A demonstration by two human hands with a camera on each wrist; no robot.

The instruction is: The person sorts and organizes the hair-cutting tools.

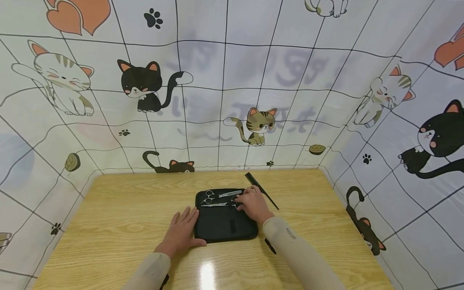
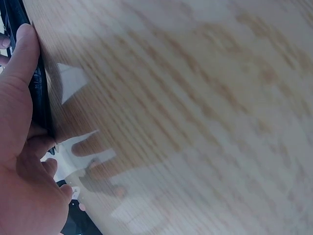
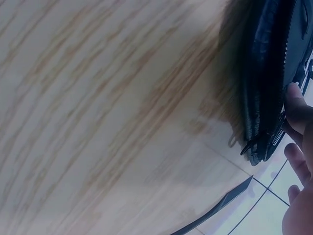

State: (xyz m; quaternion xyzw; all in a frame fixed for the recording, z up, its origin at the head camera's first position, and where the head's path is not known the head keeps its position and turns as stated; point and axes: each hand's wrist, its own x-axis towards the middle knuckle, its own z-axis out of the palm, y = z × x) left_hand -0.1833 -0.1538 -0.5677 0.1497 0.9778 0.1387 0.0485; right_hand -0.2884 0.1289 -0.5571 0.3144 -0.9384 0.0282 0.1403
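A black zip case (image 1: 226, 227) lies opened flat on the wooden table. Near its far edge are two pairs of metal scissors: the thinning scissors (image 1: 230, 194), with finger rings at the left, and the straight scissors (image 1: 214, 204), with blades pointing left. My right hand (image 1: 253, 204) bends over the case's far right part, thumb and fingers pinching the straight scissors' finger rings. My left hand (image 1: 180, 230) rests against the case's left edge, fingers extended and thumb near the front corner. In the right wrist view, the fingers hide most of the scissors beside the zip edge.
A black tail comb (image 1: 262, 191) lies diagonally on the wooden table (image 1: 127, 209), just beyond the right hand. Cloth walls (image 1: 203, 100) printed with cats and grid lines enclose the table at the back and sides.
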